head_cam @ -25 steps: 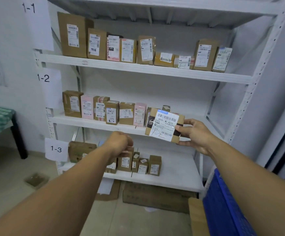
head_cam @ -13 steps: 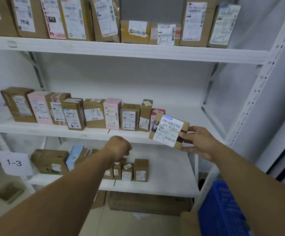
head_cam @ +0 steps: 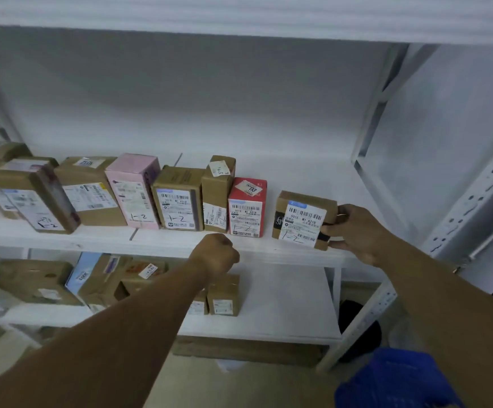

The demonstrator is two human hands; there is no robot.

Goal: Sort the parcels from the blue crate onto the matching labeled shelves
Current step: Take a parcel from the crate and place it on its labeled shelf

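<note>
1. Since 0.5 s ago the brown parcel [head_cam: 304, 222] has come down from in front of the row to the right end of the middle shelf [head_cam: 162, 240]. Whether it rests there fully I cannot tell.
2. The right hand [head_cam: 357, 234] grips the parcel's right end, fingers and thumb curled round it.
3. Its white label faces the camera with "1-2" handwritten on it.
4. It sits near the red parcel [head_cam: 247, 212], the last in the row, with a gap between them.
5. The left hand [head_cam: 214, 253] is a closed fist holding nothing, in front of the shelf's front edge.
6. The blue crate [head_cam: 398, 381] shows blurred at lower right.
</note>
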